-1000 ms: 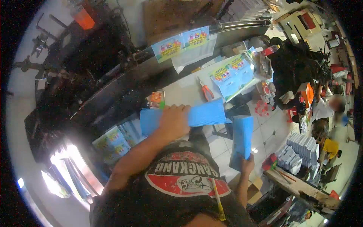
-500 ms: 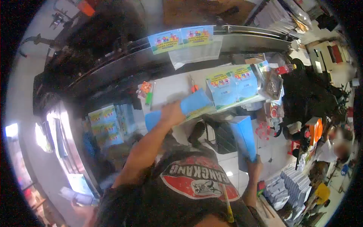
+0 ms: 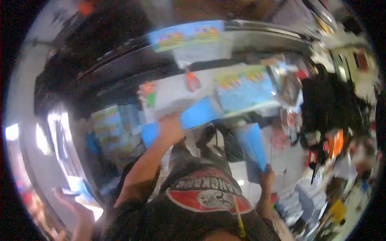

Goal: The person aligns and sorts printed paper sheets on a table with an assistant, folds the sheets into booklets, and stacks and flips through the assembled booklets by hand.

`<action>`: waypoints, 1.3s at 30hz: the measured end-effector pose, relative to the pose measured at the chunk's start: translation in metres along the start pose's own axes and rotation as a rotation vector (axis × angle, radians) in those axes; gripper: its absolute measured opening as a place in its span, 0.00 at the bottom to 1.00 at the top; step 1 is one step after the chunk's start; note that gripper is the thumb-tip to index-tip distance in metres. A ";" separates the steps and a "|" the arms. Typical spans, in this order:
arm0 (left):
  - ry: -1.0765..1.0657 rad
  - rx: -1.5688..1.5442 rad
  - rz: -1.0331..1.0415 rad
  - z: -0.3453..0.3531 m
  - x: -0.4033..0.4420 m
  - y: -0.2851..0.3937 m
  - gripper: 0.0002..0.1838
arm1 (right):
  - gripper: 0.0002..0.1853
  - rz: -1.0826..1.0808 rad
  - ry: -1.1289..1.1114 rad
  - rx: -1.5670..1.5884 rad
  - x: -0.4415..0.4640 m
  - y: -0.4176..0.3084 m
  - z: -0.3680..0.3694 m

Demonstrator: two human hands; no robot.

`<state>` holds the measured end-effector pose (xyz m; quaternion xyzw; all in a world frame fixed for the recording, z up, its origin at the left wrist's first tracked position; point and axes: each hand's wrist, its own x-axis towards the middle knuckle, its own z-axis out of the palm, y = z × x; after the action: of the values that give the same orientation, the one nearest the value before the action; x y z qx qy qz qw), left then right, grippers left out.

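Note:
My left hand (image 3: 171, 126) is closed around a blue sheet (image 3: 199, 113), at the front edge of the white worktable (image 3: 173, 94). The sheet is curved or folded, and blur hides its printing. My right hand (image 3: 268, 176) hangs lower on the right, gripping the bottom end of a blue folded stack of card or paper (image 3: 254, 142). Just beyond the left hand lie orange-handled scissors or a similar tool (image 3: 193, 81). Printed blue and yellow covers (image 3: 243, 90) are stacked on the table, to the right of the left hand's sheet.
More printed covers (image 3: 187, 35) hang over a machine rail at the back. Stacked covers (image 3: 107, 128) stand left. Bottles and clutter (image 3: 291, 86) crowd the table's right end. White paper stacks (image 3: 303, 203) are at lower right. Another person's hand (image 3: 76, 207) appears at lower left.
The view has shifted and blurred. My left hand and its blue sheet have moved slightly left, and the orange-handled tool shows more fully. Both hands keep their hold.

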<state>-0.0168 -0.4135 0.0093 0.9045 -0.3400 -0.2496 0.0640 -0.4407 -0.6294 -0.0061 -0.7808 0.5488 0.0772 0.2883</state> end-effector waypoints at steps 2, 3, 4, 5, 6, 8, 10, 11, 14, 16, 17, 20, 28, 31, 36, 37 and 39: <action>-0.035 -0.048 0.023 0.002 -0.008 0.021 0.34 | 0.27 0.081 0.080 0.226 -0.019 0.045 0.029; -0.075 -0.043 0.090 0.007 -0.011 0.041 0.34 | 0.26 0.106 0.080 0.459 -0.038 0.045 0.030; -0.147 -0.011 0.152 0.010 -0.010 0.060 0.33 | 0.24 0.257 0.102 0.303 -0.047 0.052 0.040; -0.221 0.029 0.204 0.015 -0.009 0.074 0.32 | 0.24 0.352 0.152 0.411 -0.058 0.067 0.053; -0.251 0.050 0.232 0.030 -0.008 0.087 0.32 | 0.24 0.445 0.184 0.518 -0.076 0.075 0.063; -0.357 0.087 0.443 0.076 0.001 0.128 0.29 | 0.21 0.592 0.233 0.384 -0.112 0.081 0.060; -0.376 0.077 0.595 0.123 0.010 0.172 0.27 | 0.18 0.723 0.265 0.240 -0.143 0.110 0.073; -0.331 0.082 0.670 0.156 0.014 0.188 0.27 | 0.18 0.692 0.338 0.286 -0.175 0.155 0.096; -0.310 0.113 0.763 0.229 0.036 0.239 0.27 | 0.19 0.707 0.418 0.442 -0.239 0.185 0.113; -0.354 0.133 0.756 0.261 0.049 0.266 0.28 | 0.20 0.754 0.397 0.538 -0.266 0.183 0.102; -0.458 0.159 0.718 0.275 0.056 0.277 0.28 | 0.21 0.794 0.339 0.565 -0.275 0.182 0.102; -0.662 0.228 0.595 0.321 0.101 0.301 0.34 | 0.23 0.848 0.254 0.720 -0.249 0.153 0.094; -0.891 0.197 0.493 0.401 0.183 0.286 0.48 | 0.17 0.061 -0.340 0.033 -0.048 0.165 0.059; -0.998 0.118 0.541 0.408 0.192 0.280 0.50 | 0.12 -0.361 -0.439 -0.207 0.078 0.137 0.075; -0.914 0.084 0.487 0.394 0.187 0.285 0.49 | 0.09 -0.428 -0.299 -0.175 0.181 0.143 0.129; -0.899 0.065 0.493 0.392 0.182 0.284 0.43 | 0.09 -0.430 -0.305 -0.176 0.178 0.146 0.136; -0.780 0.099 0.601 0.366 0.155 0.297 0.37 | 0.08 -0.469 -0.115 -0.242 0.155 0.144 0.142</action>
<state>-0.2712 -0.7196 -0.2863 0.6078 -0.5957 -0.5234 -0.0421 -0.4833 -0.7126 -0.2436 -0.9098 0.3225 0.1177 0.2334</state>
